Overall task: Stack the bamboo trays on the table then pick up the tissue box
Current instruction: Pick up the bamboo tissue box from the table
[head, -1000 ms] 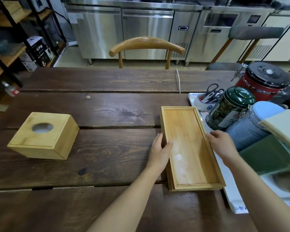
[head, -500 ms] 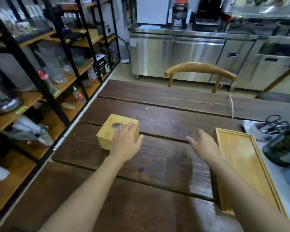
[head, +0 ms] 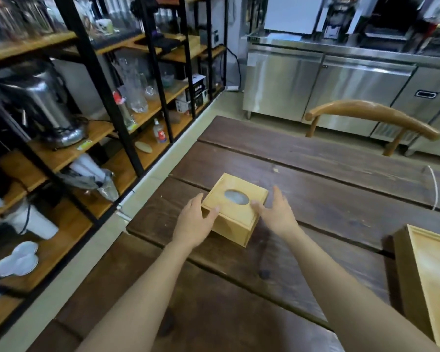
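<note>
A square bamboo tissue box (head: 235,208) with an oval hole in its lid stands on the dark wooden table (head: 315,199). My left hand (head: 194,221) rests against the box's left side, thumb on the lid's edge. My right hand (head: 277,212) is at its right side, fingers spread, thumb touching the lid near the hole. The box still sits on the table. The stacked bamboo trays (head: 428,278) lie at the right edge of the view, partly cut off.
Black metal shelving (head: 91,80) with wooden boards, glassware and a steel appliance runs along the left of the table. A wooden chair back (head: 371,115) stands at the table's far side, steel cabinets behind it. A white cable (head: 434,186) lies on the table at right.
Both hands left the bamboo trays and moved left to the tissue box, and now flank it. My view has swung left, so the trays slid to the right edge.
</note>
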`<state>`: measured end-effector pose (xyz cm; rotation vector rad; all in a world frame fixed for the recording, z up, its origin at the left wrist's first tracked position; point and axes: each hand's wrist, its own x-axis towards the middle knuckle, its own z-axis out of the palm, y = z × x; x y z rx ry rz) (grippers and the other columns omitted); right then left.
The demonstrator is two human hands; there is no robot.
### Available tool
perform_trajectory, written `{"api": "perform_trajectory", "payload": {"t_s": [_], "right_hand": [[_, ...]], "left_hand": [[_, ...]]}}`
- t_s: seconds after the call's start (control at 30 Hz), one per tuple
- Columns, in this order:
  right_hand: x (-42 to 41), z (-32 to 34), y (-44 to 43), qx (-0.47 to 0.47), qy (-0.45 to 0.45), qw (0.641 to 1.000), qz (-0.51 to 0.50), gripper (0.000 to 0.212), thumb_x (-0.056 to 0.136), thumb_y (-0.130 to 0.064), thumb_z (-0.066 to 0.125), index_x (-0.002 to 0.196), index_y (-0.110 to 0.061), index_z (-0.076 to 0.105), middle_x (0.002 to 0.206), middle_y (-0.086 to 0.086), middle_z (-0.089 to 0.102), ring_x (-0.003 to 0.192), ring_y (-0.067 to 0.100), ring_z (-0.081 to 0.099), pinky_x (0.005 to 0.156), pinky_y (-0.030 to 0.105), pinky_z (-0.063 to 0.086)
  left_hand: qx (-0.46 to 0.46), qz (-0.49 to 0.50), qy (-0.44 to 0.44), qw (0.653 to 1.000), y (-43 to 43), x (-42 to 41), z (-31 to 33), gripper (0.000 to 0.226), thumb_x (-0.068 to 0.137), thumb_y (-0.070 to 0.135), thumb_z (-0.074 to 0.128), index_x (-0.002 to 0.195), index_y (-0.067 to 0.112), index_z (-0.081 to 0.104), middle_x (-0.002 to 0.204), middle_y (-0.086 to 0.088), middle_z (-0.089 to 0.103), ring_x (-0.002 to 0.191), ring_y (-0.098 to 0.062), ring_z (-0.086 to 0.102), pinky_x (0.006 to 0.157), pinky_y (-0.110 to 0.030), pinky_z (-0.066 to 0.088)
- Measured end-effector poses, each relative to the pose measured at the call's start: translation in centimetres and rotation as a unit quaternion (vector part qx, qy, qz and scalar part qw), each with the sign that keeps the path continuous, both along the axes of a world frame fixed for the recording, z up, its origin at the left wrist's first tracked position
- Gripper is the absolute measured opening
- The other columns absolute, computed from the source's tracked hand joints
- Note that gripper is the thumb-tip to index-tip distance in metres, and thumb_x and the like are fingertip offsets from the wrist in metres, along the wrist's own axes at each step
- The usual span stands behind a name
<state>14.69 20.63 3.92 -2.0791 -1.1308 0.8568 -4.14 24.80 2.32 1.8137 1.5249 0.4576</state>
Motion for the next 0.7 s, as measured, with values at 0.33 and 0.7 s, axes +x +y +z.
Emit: {"api": "perform_trajectory", "payload": {"t_s": [0.33,0.7], "right_hand": [[-1.4,0.3,0.5,-0.006,0.308,0.948,-0.075,0.059,0.087,-0.012,0.058,0.133,-0.022,0.023,0.126,0.007,0.047,0.115,0.031,0.050,0.095,0.060,0.044],[-9.2,1.4,-5.5,-0.012,0.298,0.952,-0.074,0.038,0.077,-0.015,0.071,0.103,-0.016,0.043,0.113,0.009,0.057,0.101,0.026,0.059,0.082,0.046,0.056]], "left_hand": [[-0.190,0.204,-0.318,0.906,-0.8,2.9,-1.2,0.037,0.088,0.034,0.059,0.112,0.027,0.033,0.097,0.009,0.051,0.085,-0.003,0.048,0.062,-0.024,0.037],[-0.142,0.275,-0.312,0.898,-4.8,-5.3,1.8,0.038,0.086,0.029,0.064,0.110,0.022,0.036,0.094,0.003,0.053,0.082,-0.010,0.052,0.057,-0.025,0.039]]}}
